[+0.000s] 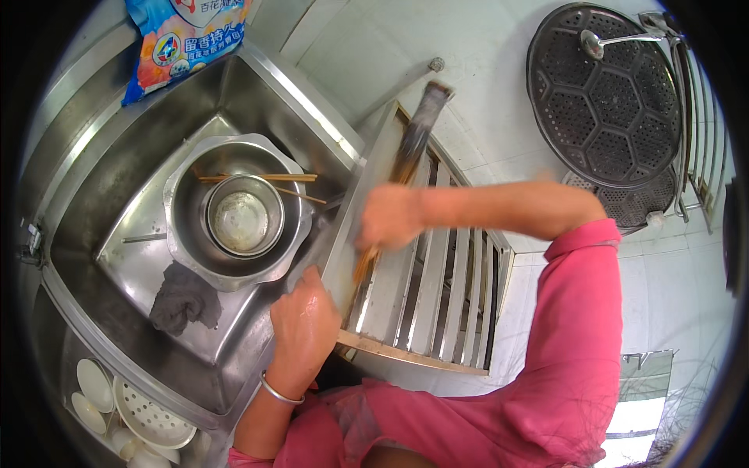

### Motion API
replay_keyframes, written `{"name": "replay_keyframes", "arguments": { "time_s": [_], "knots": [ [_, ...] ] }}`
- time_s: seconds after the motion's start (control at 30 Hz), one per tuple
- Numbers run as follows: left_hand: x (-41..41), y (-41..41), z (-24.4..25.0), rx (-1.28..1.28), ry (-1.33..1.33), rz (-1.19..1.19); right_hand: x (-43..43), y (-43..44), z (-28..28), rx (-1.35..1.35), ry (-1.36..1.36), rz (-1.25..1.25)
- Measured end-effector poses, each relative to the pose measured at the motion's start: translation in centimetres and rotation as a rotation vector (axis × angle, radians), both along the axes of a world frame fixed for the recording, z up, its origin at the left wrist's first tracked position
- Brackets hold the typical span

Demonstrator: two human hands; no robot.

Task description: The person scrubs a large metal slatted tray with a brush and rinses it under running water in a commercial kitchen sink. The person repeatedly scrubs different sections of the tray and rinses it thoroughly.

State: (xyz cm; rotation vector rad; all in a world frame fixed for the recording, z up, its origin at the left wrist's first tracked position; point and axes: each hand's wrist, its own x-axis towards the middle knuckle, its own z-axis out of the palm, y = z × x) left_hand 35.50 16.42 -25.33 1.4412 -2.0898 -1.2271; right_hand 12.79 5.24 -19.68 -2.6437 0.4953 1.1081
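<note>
My right hand (389,216) is closed around a long bamboo brush (418,126), blurred by motion. Its dark end points up and away, and tan bristles or sticks come out below the fist. The brush is over the sink-side edge of a slatted metal rack (430,292). My left hand (307,322), wet and with the fingers bent, is at the edge between sink and rack; its fingertips are hidden. In the steel sink (134,205) stands a wide metal basin (181,245) with a smaller metal pot (243,216) inside. Several wooden chopsticks (289,177) lie across them.
A dark grey cloth (184,298) lies crumpled in the sink. White dishes (93,383) and a perforated white bowl (155,415) are at lower left. A blue printed bag (187,47) leans behind the sink. Dark perforated steamer trays (608,93) and a ladle (594,44) hang at the right.
</note>
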Motion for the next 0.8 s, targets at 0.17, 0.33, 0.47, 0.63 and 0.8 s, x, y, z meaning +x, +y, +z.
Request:
{"name": "replay_keyframes", "arguments": {
  "time_s": [0.17,0.33,0.47,0.63,0.8],
  "knots": [
    [0.1,0.2,0.0,-0.004,0.020,0.021,1.9,0.9,1.4,0.000,0.129,-0.028],
    [0.1,0.1,0.9,0.052,0.024,0.004,-8.3,-7.0,1.7,-0.301,0.429,-0.063],
    [0.1,0.3,0.8,0.033,0.019,0.018,-13.0,-10.4,0.0,-0.489,0.466,-0.113],
    [0.0,0.4,0.4,0.003,0.001,0.042,-11.7,-9.7,-2.8,-0.589,0.504,0.024],
    [0.0,0.3,0.3,-0.038,0.009,0.030,-4.2,0.5,-1.8,-0.514,0.159,0.260]
  ]
}}
